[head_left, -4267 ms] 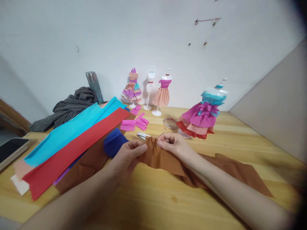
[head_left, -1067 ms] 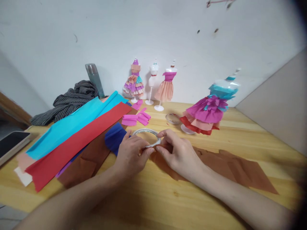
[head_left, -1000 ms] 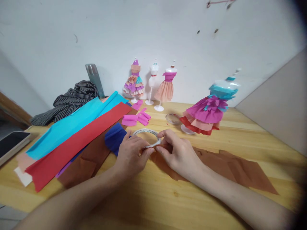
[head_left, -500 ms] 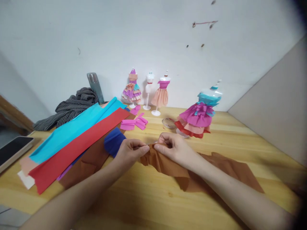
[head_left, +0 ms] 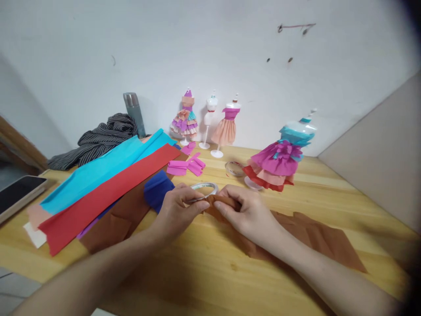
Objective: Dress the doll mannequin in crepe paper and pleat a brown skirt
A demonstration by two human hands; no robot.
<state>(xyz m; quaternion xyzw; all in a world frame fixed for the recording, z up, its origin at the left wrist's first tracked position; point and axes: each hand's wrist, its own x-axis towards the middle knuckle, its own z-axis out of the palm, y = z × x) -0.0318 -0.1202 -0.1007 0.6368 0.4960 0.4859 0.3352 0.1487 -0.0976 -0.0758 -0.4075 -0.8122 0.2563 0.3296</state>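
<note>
Pinched between thumb and fingers of my left hand (head_left: 180,206) is a white tape ring (head_left: 213,188), tilted up so its opening shows. My right hand (head_left: 245,208) grips the gathered edge of a long brown crepe paper strip (head_left: 315,235). The two thumbs are close together, with the bunched end of the brown paper between them. From there the strip runs under my right forearm and spreads over the table to the right. Part of the ring is hidden by my left fingers.
Colored paper strips, including a red one (head_left: 112,197), and blue paper (head_left: 158,189) lie left. Pink pieces (head_left: 177,167), a second ring (head_left: 234,168) and dressed mannequins (head_left: 284,153) stand or lie behind. Farther left are a flask (head_left: 134,115), striped cloth (head_left: 101,138) and phone (head_left: 19,195).
The tape ring has tilted up into view between my hands. My right fingers have folded over the paper's gathered edge, and the view has shifted slightly.
</note>
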